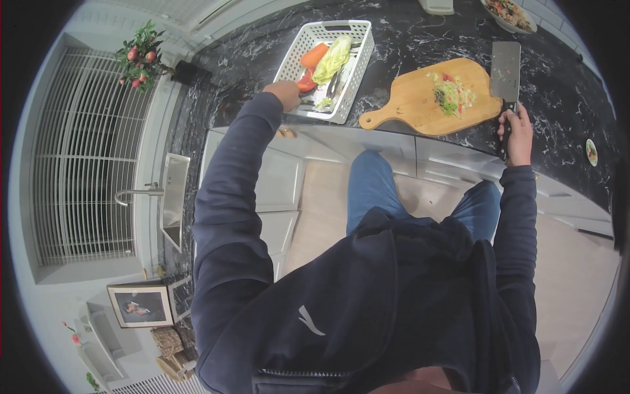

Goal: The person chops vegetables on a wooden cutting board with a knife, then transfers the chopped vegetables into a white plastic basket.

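My left hand [285,95] reaches over the near left side of a white perforated basket [357,82], its fingers closed at a red vegetable [306,81]. An orange carrot [314,56] and a pale green lettuce [333,59] lie in the same basket. On the right, my right hand [518,134] grips the dark handle of a cleaver [506,72], whose wide blade points away along the right edge of a wooden cutting board [410,92]. Chopped green, white and red vegetables [453,95] form a loose pile on the board.
A bowl of mixed food [509,14] stands at the far right of the dark marble counter [262,56]. A small oval dish [591,152] is at the right. Left are a black vase [190,73] with a plant and a sink [174,197].
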Demonstrator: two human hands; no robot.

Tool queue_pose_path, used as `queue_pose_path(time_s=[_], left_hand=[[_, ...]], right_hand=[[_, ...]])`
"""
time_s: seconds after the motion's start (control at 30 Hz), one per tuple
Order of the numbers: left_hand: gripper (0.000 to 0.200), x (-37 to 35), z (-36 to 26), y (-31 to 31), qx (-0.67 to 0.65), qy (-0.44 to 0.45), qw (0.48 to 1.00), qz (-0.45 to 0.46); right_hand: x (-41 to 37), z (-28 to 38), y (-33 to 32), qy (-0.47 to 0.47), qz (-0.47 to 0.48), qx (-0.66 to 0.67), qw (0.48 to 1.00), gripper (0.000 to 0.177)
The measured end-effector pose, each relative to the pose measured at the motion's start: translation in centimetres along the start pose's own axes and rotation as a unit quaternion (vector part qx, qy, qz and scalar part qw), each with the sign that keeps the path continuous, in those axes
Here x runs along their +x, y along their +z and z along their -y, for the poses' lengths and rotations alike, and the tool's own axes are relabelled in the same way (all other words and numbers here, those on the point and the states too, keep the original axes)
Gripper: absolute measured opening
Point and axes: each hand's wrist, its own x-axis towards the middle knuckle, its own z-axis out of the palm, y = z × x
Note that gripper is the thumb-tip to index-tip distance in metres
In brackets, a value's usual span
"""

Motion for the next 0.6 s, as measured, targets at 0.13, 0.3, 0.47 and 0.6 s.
queue_pose_path(time_s=[0.13, 0.3, 0.47, 0.6], left_hand=[[0.025, 0.4, -0.2, -0.2, -0.009, -0.02, 0.999, 0.032], [0.023, 0.1, -0.8, -1.0, 0.03, -0.02, 0.999, 0.036], [0.015, -0.4, -0.6, -1.1, -0.036, -0.001, 0.999, -0.002], [0.019, -0.1, -0.9, -1.0, 0.015, -0.011, 0.999, 0.037]], right_hand=[[-0.1, -0.2, -0.1, -0.003, 0.006, 0.001, 1.0, 0.017], [0.0, -0.2, -0.1, -0.006, 0.003, 0.004, 1.0, 0.018], [-0.2, 0.2, 0.0, 0.0, -0.001, -0.001, 1.0, 0.015], [0.1, -0.3, 0.0, -0.002, 0.009, -0.004, 1.0, 0.017]])
